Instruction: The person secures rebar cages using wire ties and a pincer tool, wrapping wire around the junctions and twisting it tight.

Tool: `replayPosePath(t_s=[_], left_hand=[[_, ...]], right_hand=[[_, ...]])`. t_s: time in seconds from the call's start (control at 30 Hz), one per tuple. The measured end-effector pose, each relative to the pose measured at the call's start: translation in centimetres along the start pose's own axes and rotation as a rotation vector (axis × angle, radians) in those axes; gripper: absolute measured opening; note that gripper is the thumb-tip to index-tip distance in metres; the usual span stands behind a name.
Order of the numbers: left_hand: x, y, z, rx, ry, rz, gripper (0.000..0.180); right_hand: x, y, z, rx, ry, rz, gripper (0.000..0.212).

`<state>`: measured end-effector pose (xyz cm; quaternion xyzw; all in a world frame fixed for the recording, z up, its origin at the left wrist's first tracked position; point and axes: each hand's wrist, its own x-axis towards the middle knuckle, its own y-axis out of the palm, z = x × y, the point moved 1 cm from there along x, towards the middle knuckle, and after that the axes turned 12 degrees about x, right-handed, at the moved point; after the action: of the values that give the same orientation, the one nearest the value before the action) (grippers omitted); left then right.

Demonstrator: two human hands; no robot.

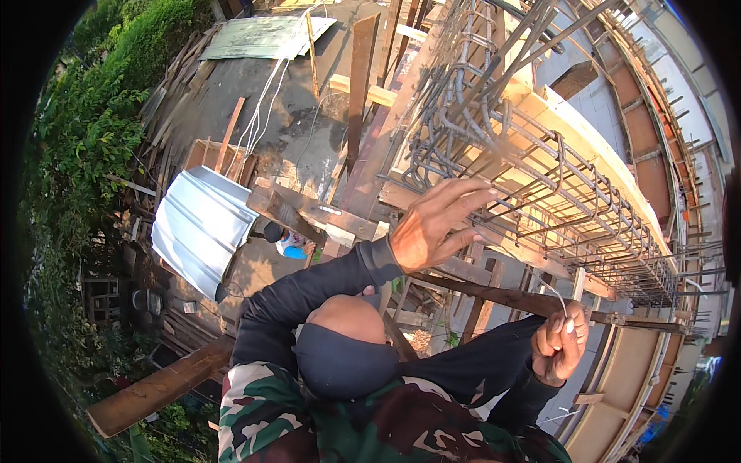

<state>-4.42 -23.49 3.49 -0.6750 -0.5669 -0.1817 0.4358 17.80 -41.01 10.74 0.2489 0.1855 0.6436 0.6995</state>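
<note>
My left hand [440,224] reaches out to the near edge of a rebar cage [567,185]. Its fingers are stretched and apart from the thumb, with the fingertips beside the steel bars; whether they touch the bars I cannot tell. Lower and to the right, my right hand [562,346] is closed, pinching a thin pale wire [554,289] that sticks up and bends over to the left. The cage is long, made of ribbed bars and square stirrups, and runs off to the lower right beside wooden formwork boards [610,150].
Dense loose bar ends [463,100] jut out at the cage's upper left. A wooden pole [517,297] crosses below my hands. Far below are another person [285,239], corrugated metal sheets [202,231] and stacked timber. A thick beam [162,386] lies lower left, near greenery [85,185].
</note>
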Motion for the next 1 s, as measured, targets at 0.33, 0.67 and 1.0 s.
replayPosePath(t_s=[0.33,0.67,1.0], left_hand=[[1.4,6.4,-7.6,-0.765,-0.074,0.720,0.058],[1.8,4.1,-4.8,-0.482,-0.143,0.769,0.019],[0.6,0.8,-1.6,0.087,0.159,0.721,0.010]], right_hand=[[2.3,1.0,3.3,0.364,-0.517,0.028,0.022],[-3.4,-9.2,13.2,0.003,-0.983,-0.487,0.017],[-8.2,-20.3,9.1,-0.010,-0.854,-1.036,0.017]])
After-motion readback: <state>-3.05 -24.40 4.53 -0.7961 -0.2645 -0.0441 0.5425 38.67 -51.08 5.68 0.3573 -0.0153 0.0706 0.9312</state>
